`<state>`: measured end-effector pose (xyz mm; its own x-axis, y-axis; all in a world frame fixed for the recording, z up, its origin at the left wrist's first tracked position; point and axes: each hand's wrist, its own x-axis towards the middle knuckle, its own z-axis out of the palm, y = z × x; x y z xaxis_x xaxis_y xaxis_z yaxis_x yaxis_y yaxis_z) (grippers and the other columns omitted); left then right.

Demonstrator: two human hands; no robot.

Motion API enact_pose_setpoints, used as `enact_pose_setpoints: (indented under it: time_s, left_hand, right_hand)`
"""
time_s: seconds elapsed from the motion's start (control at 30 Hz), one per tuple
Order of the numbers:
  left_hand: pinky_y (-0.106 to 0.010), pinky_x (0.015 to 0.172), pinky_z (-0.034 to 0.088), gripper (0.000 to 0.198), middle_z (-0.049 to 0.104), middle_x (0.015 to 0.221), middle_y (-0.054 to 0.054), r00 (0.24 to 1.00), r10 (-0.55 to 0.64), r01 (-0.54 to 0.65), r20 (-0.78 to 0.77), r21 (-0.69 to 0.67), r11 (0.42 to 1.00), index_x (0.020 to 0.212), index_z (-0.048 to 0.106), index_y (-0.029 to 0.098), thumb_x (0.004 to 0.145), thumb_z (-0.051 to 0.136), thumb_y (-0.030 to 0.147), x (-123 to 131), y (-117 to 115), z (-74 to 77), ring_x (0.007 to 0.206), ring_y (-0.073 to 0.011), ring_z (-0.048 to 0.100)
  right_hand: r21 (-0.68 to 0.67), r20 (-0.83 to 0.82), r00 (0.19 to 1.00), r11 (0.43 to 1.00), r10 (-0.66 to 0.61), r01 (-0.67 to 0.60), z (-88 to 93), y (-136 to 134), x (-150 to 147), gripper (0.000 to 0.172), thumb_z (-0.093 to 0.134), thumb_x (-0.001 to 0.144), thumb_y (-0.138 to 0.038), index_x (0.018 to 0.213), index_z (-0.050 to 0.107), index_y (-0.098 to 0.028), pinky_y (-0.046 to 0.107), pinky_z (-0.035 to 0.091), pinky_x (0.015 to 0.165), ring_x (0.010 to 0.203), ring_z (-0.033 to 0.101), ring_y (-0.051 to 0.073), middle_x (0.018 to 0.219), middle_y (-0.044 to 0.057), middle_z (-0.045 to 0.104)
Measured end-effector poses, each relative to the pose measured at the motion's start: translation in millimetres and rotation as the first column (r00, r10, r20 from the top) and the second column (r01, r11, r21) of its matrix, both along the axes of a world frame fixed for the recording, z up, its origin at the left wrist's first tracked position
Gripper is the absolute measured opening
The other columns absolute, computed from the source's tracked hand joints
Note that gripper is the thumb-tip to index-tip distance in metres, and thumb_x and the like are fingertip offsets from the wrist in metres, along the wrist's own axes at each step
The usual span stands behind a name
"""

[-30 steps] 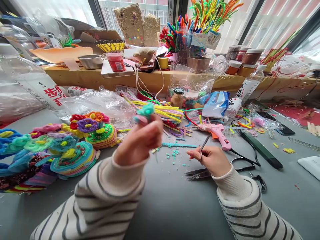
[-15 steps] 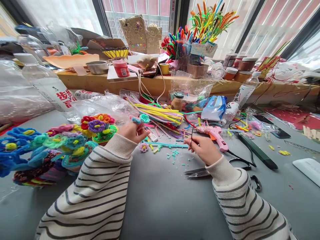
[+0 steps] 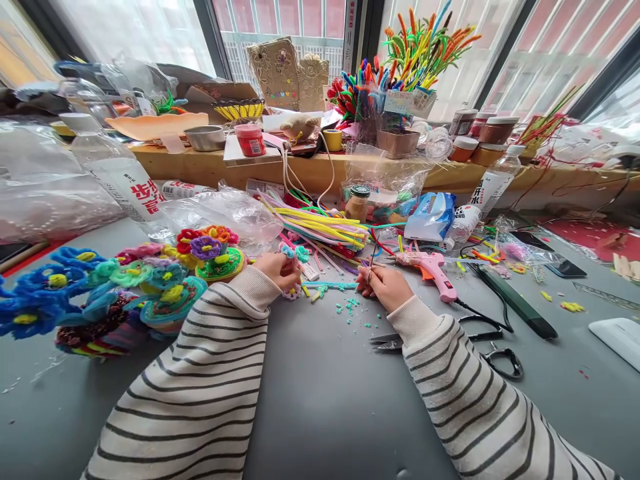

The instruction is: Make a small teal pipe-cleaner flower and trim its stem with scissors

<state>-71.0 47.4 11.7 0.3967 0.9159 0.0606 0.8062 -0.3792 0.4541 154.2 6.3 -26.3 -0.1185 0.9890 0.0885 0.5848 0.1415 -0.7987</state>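
My left hand (image 3: 281, 273) is closed on a small fuzzy pipe-cleaner flower (image 3: 301, 253), teal with some pink, which shows above the fingers. Beneath that hand a pink flower (image 3: 291, 292) lies partly hidden on the table. My right hand (image 3: 384, 285) is closed round a thin dark pointed tool (image 3: 374, 252), its tip up; its exact kind does not show. Between both hands lies a blue pipe cleaner (image 3: 333, 285), with teal fuzz clippings (image 3: 353, 305) just in front. Large scissors (image 3: 390, 343) rest beside my right wrist, partly under the sleeve.
Finished pipe-cleaner flowers (image 3: 55, 283) in pots crowd the left. A pink glue gun (image 3: 434, 268) with a black cord lies right of my right hand. Behind are a bundle of pipe cleaners (image 3: 320, 223), a small jar (image 3: 357, 203) and a water bottle (image 3: 493, 181).
My left hand has moved slightly right and down with the flower. My right hand has shifted a little left with the pointed tool, uncovering more of the scissors. The view has shifted slightly.
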Motion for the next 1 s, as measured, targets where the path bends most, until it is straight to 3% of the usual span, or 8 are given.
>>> enact_pose_setpoints:
  time_s: [0.2, 0.33, 0.47, 0.7, 0.83, 1.0]
  left_hand:
    - [-0.023, 0.058, 0.039, 0.015, 0.059, 0.056, -0.001, 0.998, -0.056, 0.06, -0.042, 0.105, 0.993, 0.055, 0.05, 0.016, 0.061, 0.047, 0.029, 5.5, -4.2, 0.6, 0.052, -0.0109, 0.05]
    - [-0.022, 0.055, 0.039, 0.014, 0.058, 0.052, 0.0, 0.996, -0.083, 0.083, -0.014, 0.031, 0.996, 0.053, 0.051, 0.016, 0.06, 0.045, 0.027, 5.2, -5.8, 2.0, 0.049, -0.0104, 0.049]
    - [-0.023, 0.049, 0.037, 0.017, 0.057, 0.047, -0.001, 0.992, -0.08, 0.077, -0.094, -0.036, 0.996, 0.048, 0.049, 0.016, 0.06, 0.039, 0.024, 4.5, -8.0, 7.2, 0.045, -0.0116, 0.05]
    - [-0.024, 0.046, 0.035, 0.024, 0.051, 0.041, -0.001, 0.977, 0.028, -0.023, -0.213, 0.023, 0.999, 0.043, 0.042, 0.018, 0.063, 0.037, 0.029, 1.1, -6.0, 12.4, 0.043, -0.0126, 0.047]
    - [-0.024, 0.051, 0.037, 0.024, 0.054, 0.051, -0.003, 0.981, 0.058, -0.046, -0.188, 0.071, 0.996, 0.054, 0.048, 0.016, 0.065, 0.038, 0.035, 0.0, -1.8, 8.1, 0.051, -0.0138, 0.05]
    - [-0.024, 0.06, 0.041, 0.024, 0.059, 0.075, -0.005, 0.981, -0.105, 0.105, -0.16, -0.009, 0.994, 0.073, 0.053, 0.016, 0.061, 0.046, 0.035, 2.9, 1.8, -3.3, 0.069, -0.0162, 0.053]
  right_hand:
    - [0.074, 0.027, 0.999, 0.997, 0.036, -0.038, 5.3, -3.8, -3.3, 0.036, 0.035, 0.081, -0.038, 0.069, 0.06, -0.016, 0.019, 0.042, 0.055, 0.059, 0.058, 0.011, 0.069, 0.003, 0.064]
    - [0.151, 0.145, 0.986, 0.983, 0.086, -0.108, 7.7, -4.6, -4.0, 0.036, 0.033, 0.082, -0.037, 0.074, 0.063, -0.019, 0.021, 0.039, 0.059, 0.064, 0.056, 0.013, 0.071, 0.001, 0.064]
    - [0.144, 0.207, 0.967, 0.973, 0.149, -0.181, 7.1, -3.0, -4.5, 0.032, 0.035, 0.082, -0.031, 0.075, 0.063, -0.018, 0.021, 0.038, 0.066, 0.072, 0.056, 0.014, 0.076, 0.001, 0.064]
    - [0.142, 0.166, 0.986, 0.989, 0.014, -0.038, 4.4, -1.7, -2.7, 0.032, 0.034, 0.083, -0.029, 0.076, 0.061, -0.016, 0.023, 0.038, 0.067, 0.076, 0.057, 0.015, 0.079, 0.004, 0.064]
    - [0.152, 0.138, 0.989, 0.988, -0.046, 0.025, 3.4, -0.7, -0.5, 0.033, 0.031, 0.084, -0.031, 0.077, 0.059, -0.016, 0.023, 0.039, 0.069, 0.079, 0.057, 0.015, 0.081, 0.004, 0.064]
    - [0.157, 0.122, 0.992, 0.988, -0.03, 0.011, 3.7, -1.3, -2.6, 0.033, 0.031, 0.084, -0.031, 0.073, 0.059, -0.016, 0.02, 0.04, 0.066, 0.07, 0.058, 0.012, 0.072, 0.002, 0.064]
